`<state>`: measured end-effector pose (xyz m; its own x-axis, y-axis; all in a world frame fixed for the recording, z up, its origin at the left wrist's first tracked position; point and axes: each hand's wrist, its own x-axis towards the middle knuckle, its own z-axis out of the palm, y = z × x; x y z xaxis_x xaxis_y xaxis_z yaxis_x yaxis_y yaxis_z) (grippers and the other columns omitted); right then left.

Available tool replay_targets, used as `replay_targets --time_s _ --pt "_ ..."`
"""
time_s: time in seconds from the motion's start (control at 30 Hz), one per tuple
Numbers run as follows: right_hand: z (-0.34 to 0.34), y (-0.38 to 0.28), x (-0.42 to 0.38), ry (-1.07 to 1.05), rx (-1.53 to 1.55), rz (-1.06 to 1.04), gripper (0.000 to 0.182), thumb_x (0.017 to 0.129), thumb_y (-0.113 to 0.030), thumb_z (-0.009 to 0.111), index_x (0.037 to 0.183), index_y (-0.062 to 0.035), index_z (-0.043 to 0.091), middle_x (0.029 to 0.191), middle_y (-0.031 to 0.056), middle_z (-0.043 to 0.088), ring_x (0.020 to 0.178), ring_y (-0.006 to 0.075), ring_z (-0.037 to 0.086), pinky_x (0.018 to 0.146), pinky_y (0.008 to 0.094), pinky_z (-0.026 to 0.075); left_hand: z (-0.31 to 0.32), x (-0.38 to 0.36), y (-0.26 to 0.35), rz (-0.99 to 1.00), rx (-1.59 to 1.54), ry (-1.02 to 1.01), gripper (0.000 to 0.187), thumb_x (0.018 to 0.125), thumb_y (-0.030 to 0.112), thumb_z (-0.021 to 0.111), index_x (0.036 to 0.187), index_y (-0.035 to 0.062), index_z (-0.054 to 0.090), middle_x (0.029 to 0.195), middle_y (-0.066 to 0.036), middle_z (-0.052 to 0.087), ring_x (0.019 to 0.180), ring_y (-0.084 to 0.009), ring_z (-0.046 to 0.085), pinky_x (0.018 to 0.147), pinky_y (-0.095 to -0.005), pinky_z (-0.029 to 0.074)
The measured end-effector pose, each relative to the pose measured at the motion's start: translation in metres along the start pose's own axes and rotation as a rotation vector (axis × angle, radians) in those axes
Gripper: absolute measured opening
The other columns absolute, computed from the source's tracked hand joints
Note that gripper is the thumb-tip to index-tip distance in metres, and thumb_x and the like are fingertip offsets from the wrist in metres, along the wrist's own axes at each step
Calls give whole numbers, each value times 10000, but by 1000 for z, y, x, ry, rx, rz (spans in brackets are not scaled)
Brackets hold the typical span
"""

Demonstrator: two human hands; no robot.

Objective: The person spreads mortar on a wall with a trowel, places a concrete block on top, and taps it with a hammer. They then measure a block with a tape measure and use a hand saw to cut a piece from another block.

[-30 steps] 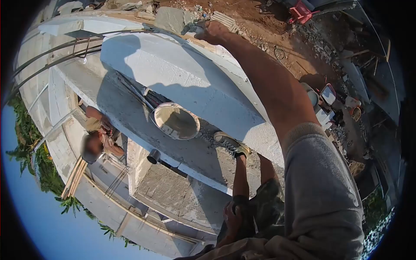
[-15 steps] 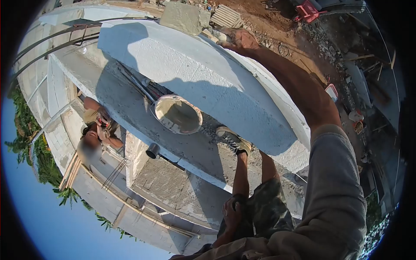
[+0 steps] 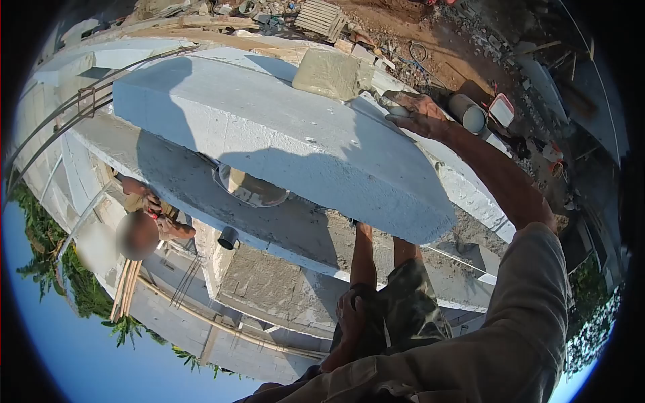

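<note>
My right hand (image 3: 418,114) is at the far side of a pale concrete beam (image 3: 282,134), its fingers closed near the edge of a flat, square, mortar-coated trowel (image 3: 329,72). The trowel's handle cannot be made out. The trowel's plate is over the beam's upper face, close to its far edge. Down by my legs, my left hand (image 3: 351,312) lies on my dark shorts near the knee, its fingers loosely curved over the cloth. A bucket (image 3: 252,188) of grey mortar stands behind the near side of the beam, partly hidden by it.
Another person (image 3: 158,218) is at the left, below the ledge. Bent steel bars (image 3: 80,101) stick out at the left. A pipe stub (image 3: 228,237) stands out from the lower ledge. Rubble, a wooden pallet (image 3: 321,19) and a white bucket (image 3: 468,113) are on the ground beyond.
My right hand and the trowel have moved together to the right and nearer along the beam. The view has shifted, and the beam now covers more of the mortar bucket and my shoe.
</note>
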<state>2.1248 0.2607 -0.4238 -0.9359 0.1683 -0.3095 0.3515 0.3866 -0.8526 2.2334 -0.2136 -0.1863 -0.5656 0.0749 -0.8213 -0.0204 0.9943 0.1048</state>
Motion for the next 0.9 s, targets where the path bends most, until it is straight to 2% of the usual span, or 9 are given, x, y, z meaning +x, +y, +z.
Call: replay_targets --time_s 0.23,0.37,0.43,0.5,0.57,0.6,0.7,0.73,0.9 --pt "-54 -16 -132 -137 170 265 516 871 -342 649 1277 -54 512 1082 195 638 934 306 644 828 386 506 -7 4 9 22 12 -5 354 905 248 531 1164 8 554 1164 -209 572 1110 -393 507 953 -496 379" --pt "-77 -30 -193 61 -95 365 463 838 -316 668 1177 -13 580 1066 202 646 910 325 648 804 400 508 -4 0 8 45 -10 6 346 897 233 536 1151 -2 559 1146 -228 574 1080 -403 519 935 -494 393" --pt "-99 -59 -190 -141 -146 717 491 811 -276 663 1214 -10 575 1123 217 632 956 385 632 845 408 501 0 0 3 57 -17 -3 346 895 231 534 1144 -9 560 1144 -232 573 1080 -405 518 938 -492 394" --pt "-94 -69 -195 -93 -197 676 349 828 -254 652 1095 -31 617 1021 213 638 848 367 638 758 408 527 2 1 1 50 -6 -3 347 894 231 534 1143 -10 558 1140 -235 572 1079 -405 517 938 -490 395" --pt "-84 -79 -194 -349 -589 245 411 818 -286 645 1143 -36 616 978 218 648 900 384 636 816 446 503 2 0 3 25 -22 -18 356 895 242 529 1142 -14 556 1128 -230 570 1082 -397 516 948 -475 392" --pt "-90 -99 -177 -394 -337 568 296 841 -261 630 1044 -48 661 1089 204 614 878 408 631 799 449 512 1 -1 4 4 -31 -22 366 897 252 524 1140 -18 553 1116 -224 568 1085 -390 515 957 -460 389" --pt "-75 -95 -163 -283 -383 354 279 836 -267 631 1002 -46 667 1083 199 622 871 393 642 779 457 518 4 -2 4 2 -51 -9 370 898 255 518 1141 -22 553 1106 -225 568 1083 -391 515 956 -462 389" --pt "-70 -93 -152 -242 -289 424 350 811 -279 624 1039 -14 641 946 197 658 844 342 655 757 428 534 7 -1 4 3 -60 -9 370 898 255 518 1141 -22 553 1106 -225 568 1083 -391 515 956 -462 389" --pt "-86 -139 -70 -280 -268 344 353 837 -307 589 1005 2 624 852 180 652 782 251 668 687 366 558 11 -3 -3 0 -92 -4 390 898 263 516 1159 -25 543 1123 -229 559 1099 -393 509 953 -458 393"
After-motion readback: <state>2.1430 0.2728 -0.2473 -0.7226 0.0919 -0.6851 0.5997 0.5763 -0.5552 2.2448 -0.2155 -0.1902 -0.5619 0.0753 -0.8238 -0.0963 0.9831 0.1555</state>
